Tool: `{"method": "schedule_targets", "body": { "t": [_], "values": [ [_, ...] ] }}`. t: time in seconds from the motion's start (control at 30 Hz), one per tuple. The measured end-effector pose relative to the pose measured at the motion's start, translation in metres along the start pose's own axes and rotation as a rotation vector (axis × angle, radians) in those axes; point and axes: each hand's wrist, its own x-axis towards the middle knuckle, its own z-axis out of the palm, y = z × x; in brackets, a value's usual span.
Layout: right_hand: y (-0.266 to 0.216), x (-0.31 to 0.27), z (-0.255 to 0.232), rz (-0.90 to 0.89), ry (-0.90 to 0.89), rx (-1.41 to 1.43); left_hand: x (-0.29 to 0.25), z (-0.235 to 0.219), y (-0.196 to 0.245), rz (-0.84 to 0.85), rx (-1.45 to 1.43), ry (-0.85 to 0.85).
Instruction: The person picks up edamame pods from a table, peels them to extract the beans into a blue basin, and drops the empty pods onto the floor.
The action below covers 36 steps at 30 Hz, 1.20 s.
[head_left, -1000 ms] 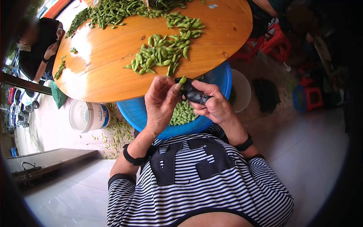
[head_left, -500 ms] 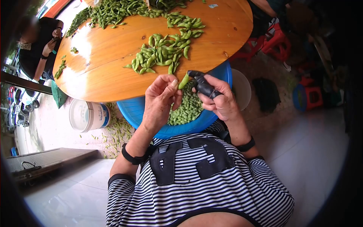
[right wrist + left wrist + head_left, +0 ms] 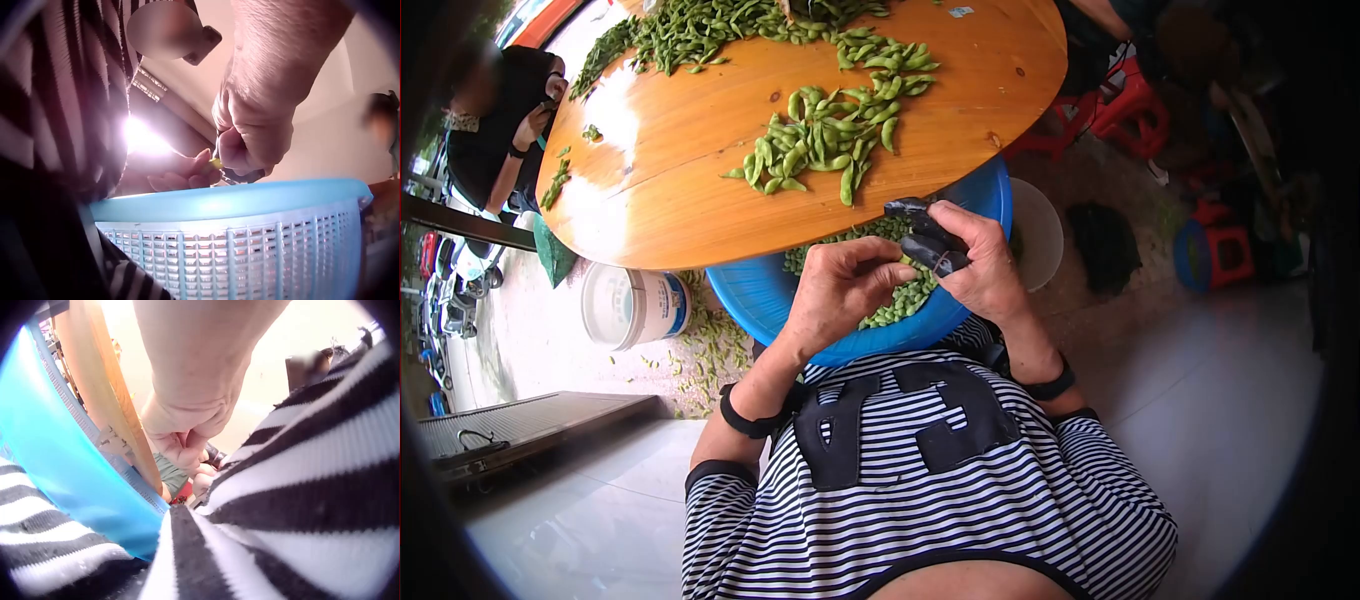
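Pod (image 3: 215, 164), small and yellow-green, sat pinched at the fingertips where both hands met, just above the basket's rim; in the head view the fingers hid it. Left hand (image 3: 840, 290) curled, thumb and fingers closed toward the pod. Right hand (image 3: 975, 262) gripped a black tool (image 3: 920, 240), dark and glossy, its exact shape hard to tell, held right against the left fingertips.

Directly below the grip: basket (image 3: 750, 295), blue plastic, round, with slatted mesh walls and a smooth rim. Inside it lay a heap of beans (image 3: 895, 305), pale green and small, partly covered by both hands.

Beyond the grip: table (image 3: 690, 200), round, glossy orange-brown wood, its edge overhanging the basket's far side. On it a loose pile of pods (image 3: 825, 140), green, curved and bumpy, nearest the hands; a longer band of the same further off along the far edge.

Left of the grip, on the floor under the table edge: bucket (image 3: 630, 305), white, cylindrical, with green scraps (image 3: 710, 350) scattered beside it on pale tile.

Right of the grip, well apart: red stools (image 3: 1130, 110). Near the body, a striped black-and-white shirt (image 3: 920, 470) filled the foreground.
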Motion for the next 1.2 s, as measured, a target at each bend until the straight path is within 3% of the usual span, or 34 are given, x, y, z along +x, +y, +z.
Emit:
{"method": "schedule_targets", "body": {
  "t": [0.03, 0.1, 0.13, 0.2, 0.27, 0.37, 0.5, 0.63, 0.7, 0.8, 1.0, 1.1, 1.17, 1.2],
  "values": [
    [0.000, 0.000, -0.003, 0.001, 0.001, 0.000, 0.000, -0.001, -0.004, -0.024, -0.092, -0.011],
    [-0.003, 0.001, -0.009, 0.211, -0.101, 0.307, 0.000, -0.002, -0.004, -0.048, -0.183, -0.022],
    [-0.002, 0.001, -0.008, 0.210, -0.101, 0.307, 0.001, -0.002, -0.001, -0.070, -0.297, -0.028],
    [0.003, 0.001, -0.007, 0.286, -0.145, 0.597, 0.002, -0.003, 0.000, -0.090, -0.411, -0.034],
    [0.010, 0.000, -0.004, 0.291, -0.157, 0.638, 0.004, -0.006, -0.006, -0.174, -0.521, -0.090],
    [0.010, 0.002, 0.001, 0.307, -0.135, 0.694, 0.006, -0.005, -0.012, -0.151, -0.638, -0.106],
    [0.010, 0.002, 0.004, 0.344, -0.052, 0.715, 0.007, -0.001, -0.008, -0.211, -0.681, -0.081],
    [0.010, 0.000, 0.003, 0.384, -0.086, 0.778, 0.007, 0.002, -0.009, -0.159, -0.390, -0.087],
    [-0.001, -0.001, 0.012, 0.212, 0.056, 0.236, 0.006, 0.001, -0.012, -0.131, -0.312, -0.066],
    [0.002, 0.002, 0.012, 0.058, 0.141, 0.034, 0.008, 0.002, -0.015, -0.094, -0.397, -0.091],
    [0.001, 0.004, 0.007, -0.095, 0.115, -0.146, 0.012, 0.002, -0.028, -0.095, -0.531, -0.114],
    [0.006, 0.003, 0.002, -0.083, 0.176, -0.142, 0.011, 0.003, -0.029, -0.069, -0.607, -0.095],
    [-0.005, 0.000, -0.013, -0.024, 0.297, -0.132, 0.009, -0.001, -0.029, 0.070, -0.043, -0.100],
    [-0.009, -0.002, -0.029, -0.064, 0.349, -0.289, 0.006, -0.006, -0.015, 0.204, 0.246, -0.119]
  ]
}}
